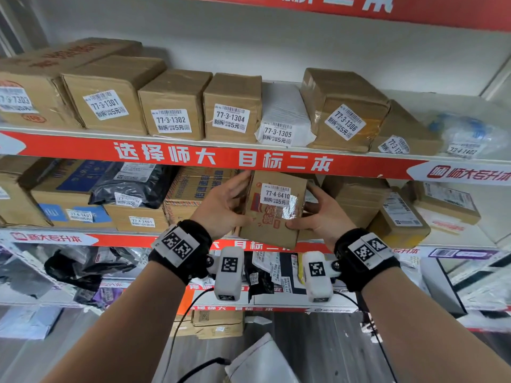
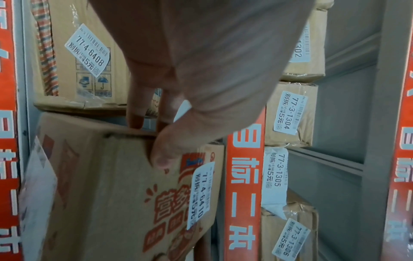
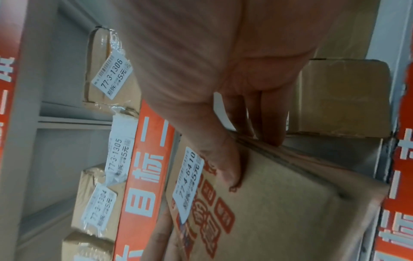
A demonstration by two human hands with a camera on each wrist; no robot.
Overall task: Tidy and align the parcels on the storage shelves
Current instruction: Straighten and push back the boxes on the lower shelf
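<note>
Clasping the 77-4-6410 box (image 1: 272, 208) between left hand (image 1: 221, 204) and right hand (image 1: 322, 217) before the middle shelf (image 1: 359, 169), keep it level; slide it in label-outward.

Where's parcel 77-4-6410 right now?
In the head view, parcel 77-4-6410 is centre frame, held between the left hand and right hand at the second shelf's front, tilted, just below the red shelf banner.

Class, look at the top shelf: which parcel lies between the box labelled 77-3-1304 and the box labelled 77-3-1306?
A white padded mailer labelled 77-3-1305 lies between box 77-3-1304 and box 77-3-1306. The head view shows this best.
</note>
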